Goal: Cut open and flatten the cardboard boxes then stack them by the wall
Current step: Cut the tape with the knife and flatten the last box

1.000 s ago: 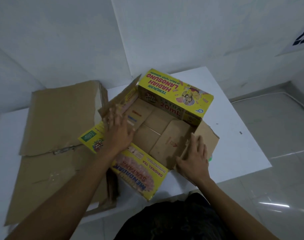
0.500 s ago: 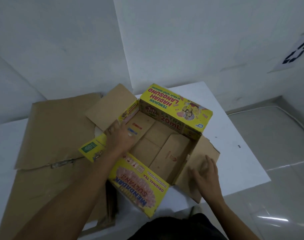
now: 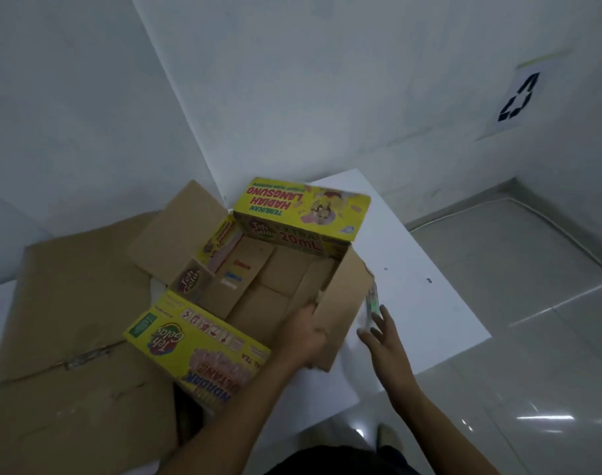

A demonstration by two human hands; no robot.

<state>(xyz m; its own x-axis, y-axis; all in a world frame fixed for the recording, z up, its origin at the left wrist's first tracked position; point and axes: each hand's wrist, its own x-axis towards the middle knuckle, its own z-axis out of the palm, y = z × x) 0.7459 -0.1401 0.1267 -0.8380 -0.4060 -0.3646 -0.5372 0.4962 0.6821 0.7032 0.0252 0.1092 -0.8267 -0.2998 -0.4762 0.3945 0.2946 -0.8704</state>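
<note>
Sitting open on the white table point(image 3: 430, 303), yellow box point(image 3: 292, 255) with flaps spread. Left hand point(image 3: 304, 334), earlier at the left wall, now gripping the right flap point(image 3: 340, 313); right hand point(image 3: 378, 332) now off it, fingers spread open beside a blurred green thing point(image 3: 371, 299). Flattened cardboard point(image 3: 76, 303) lying left, white walls point(image 3: 292, 80) behind, tiled floor point(image 3: 532, 303) right.

— What sort of place does this look like?
— A bare sorting corner: plain white walls point(image 3: 327, 80), a glossy tiled floor point(image 3: 532, 303), one white table point(image 3: 430, 320).
— Anything that marks its use?
— A recycling-symbol sheet point(image 3: 519, 97) on the wall, and flattened cardboard point(image 3: 80, 303) across the table.
</note>
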